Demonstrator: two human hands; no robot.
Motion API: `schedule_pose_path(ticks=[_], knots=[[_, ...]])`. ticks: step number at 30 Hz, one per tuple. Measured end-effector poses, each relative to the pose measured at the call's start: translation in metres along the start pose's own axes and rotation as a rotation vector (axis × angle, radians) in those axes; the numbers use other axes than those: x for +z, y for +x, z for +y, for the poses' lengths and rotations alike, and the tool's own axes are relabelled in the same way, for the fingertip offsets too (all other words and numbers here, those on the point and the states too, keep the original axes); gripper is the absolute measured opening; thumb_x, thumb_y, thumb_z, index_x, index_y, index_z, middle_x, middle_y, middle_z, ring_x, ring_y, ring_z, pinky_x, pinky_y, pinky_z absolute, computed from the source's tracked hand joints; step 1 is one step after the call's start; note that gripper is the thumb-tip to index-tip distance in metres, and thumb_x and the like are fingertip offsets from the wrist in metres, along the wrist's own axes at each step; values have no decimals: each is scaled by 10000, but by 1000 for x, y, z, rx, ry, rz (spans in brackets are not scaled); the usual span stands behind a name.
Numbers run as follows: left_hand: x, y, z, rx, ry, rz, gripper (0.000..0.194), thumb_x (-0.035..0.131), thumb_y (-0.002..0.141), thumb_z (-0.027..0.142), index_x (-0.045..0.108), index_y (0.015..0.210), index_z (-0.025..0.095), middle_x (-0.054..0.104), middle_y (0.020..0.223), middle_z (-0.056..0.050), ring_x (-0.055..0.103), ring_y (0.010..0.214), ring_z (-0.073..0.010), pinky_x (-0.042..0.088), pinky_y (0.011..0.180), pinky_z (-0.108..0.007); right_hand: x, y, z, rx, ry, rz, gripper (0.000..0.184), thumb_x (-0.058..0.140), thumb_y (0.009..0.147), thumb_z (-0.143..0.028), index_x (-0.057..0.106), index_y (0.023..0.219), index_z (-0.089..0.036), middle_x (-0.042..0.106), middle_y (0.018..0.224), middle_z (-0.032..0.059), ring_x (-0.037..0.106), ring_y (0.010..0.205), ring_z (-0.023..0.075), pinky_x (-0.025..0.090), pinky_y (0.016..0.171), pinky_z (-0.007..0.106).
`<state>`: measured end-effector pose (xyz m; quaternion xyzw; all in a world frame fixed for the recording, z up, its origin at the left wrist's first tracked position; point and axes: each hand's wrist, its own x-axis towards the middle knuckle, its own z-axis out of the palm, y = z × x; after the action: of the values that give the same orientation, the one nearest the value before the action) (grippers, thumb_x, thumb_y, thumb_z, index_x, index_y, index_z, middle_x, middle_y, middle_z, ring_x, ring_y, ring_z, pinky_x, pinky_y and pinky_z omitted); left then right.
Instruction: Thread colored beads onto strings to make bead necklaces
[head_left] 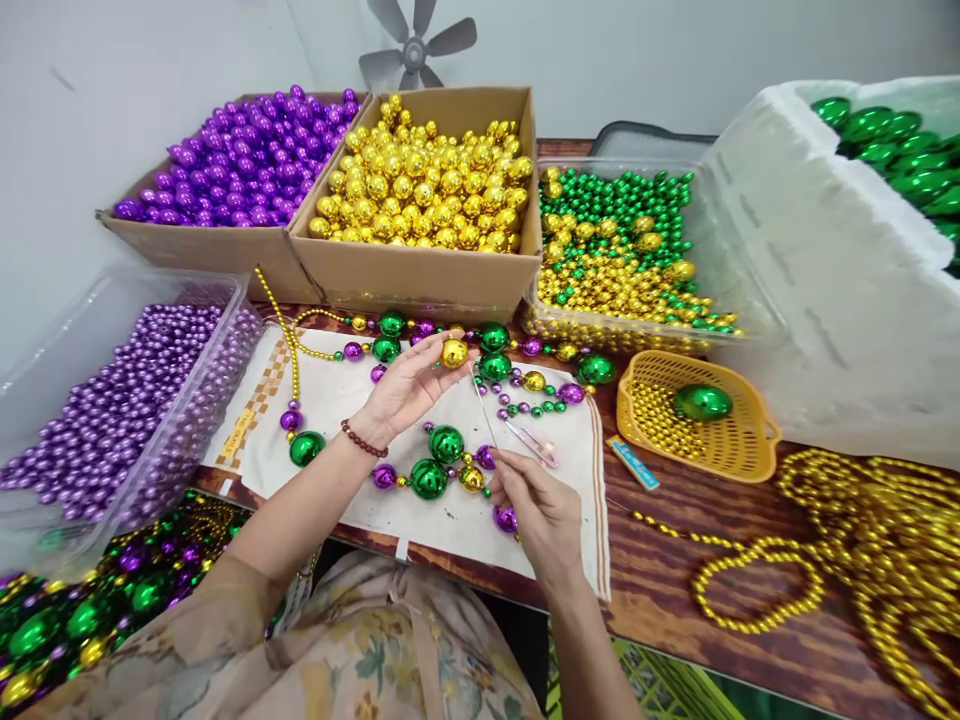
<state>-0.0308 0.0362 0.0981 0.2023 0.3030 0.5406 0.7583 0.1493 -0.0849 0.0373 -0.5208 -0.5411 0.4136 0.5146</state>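
Note:
My left hand (411, 385) pinches a large gold bead (454, 353) above a white cloth (315, 478). In my right hand (541, 508) is a thin needle (481, 402), its upper end slanting up close to the gold bead; whether it enters the bead I cannot tell. Just left of the right fingers lies a strand of green, purple and gold beads (429, 479), partly hidden by that hand. Behind my left hand, another beaded strand (493, 367) runs along the cloth's far edge. A pair of small snips (531, 440) lies on the cloth between the hands.
Boxes of purple beads (247, 160) and gold beads (420, 180) stand at the back. Around them are a clear tub (630, 340), a purple-bead bin (176, 400) and a foam box (817, 300). At right, a yellow basket (739, 462) sits near gold bead chains (847, 530).

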Motion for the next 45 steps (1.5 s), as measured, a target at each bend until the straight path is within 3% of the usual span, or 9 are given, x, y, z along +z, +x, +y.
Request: schedule_pose_path(ticks=[7,14,25,32,40,45], knots=[[13,-1,0,-27,-90,87,142,593,970,155,723,939,108,740,1025,-95,681,1178,-242,544,1062,-381,2,-1,4,-14,-38,3,198,621,940,-268,772,1043,-193,691,640,-7,627,481,109,523,478,213],[10,-1,-2,-36,-134,102,167,573,983,157,708,903,99,746,997,-100,721,1086,-231,577,1002,-370,5,-2,7,-1,-21,-14,209,608,944,-264,775,1050,-197,664,623,-19,604,465,97,509,466,200],[11,-7,-6,62,-47,14,66,670,921,158,706,975,143,723,1052,-64,684,1165,-237,531,1071,-400,13,-2,7,43,-30,-17,216,578,963,-305,734,1038,-176,655,623,-20,604,480,98,512,477,201],[18,-17,-15,108,62,-1,136,731,868,169,691,998,171,719,1036,-52,669,1188,-243,514,1080,-427,24,7,5,35,-39,29,239,545,981,-350,712,1023,-184,641,626,-18,596,490,108,515,498,220],[11,-17,-15,133,78,-5,169,746,859,221,692,1013,178,721,1071,-59,651,1222,-260,520,1072,-430,26,12,3,20,-26,9,251,534,992,-367,702,1014,-182,615,614,-26,567,479,95,478,488,209],[12,-19,-14,155,84,-11,170,756,844,199,696,1002,183,723,1033,-36,682,1158,-228,531,1066,-410,26,12,3,39,-56,10,281,524,995,-398,702,1010,-181,586,586,-34,538,462,94,443,469,210]])
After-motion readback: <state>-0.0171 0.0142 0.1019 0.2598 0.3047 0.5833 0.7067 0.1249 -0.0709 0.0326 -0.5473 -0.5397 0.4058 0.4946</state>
